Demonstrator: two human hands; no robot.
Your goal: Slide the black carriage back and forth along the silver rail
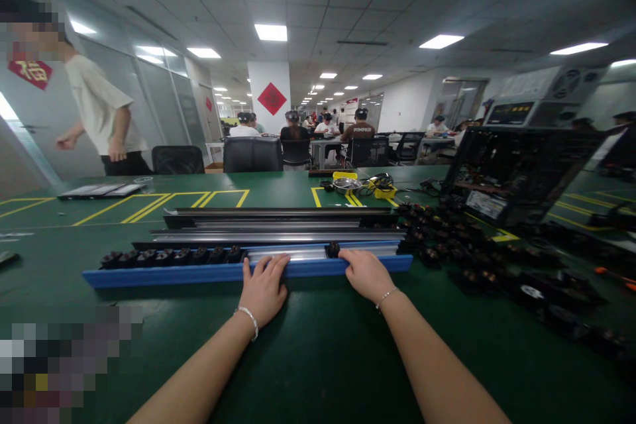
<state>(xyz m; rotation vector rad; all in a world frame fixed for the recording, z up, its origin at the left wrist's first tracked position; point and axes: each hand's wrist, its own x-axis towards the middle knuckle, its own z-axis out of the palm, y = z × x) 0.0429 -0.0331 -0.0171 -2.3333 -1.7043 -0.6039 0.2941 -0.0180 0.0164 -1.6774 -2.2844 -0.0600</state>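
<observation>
Blue rail (189, 274) runs left to right before us; one black part (332, 250) sits toward its right end. Our right hand (368, 273), nearer, touches that part's right side, grip closure unclear; our left hand (263, 288) rests loosely spread on the rail.

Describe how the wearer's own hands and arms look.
No sleeves or gloves show. The left hand has a pale, thicker bracelet at its wrist; the right hand has a thin, silvery bracelet. Finer detail is too small to tell.
</observation>
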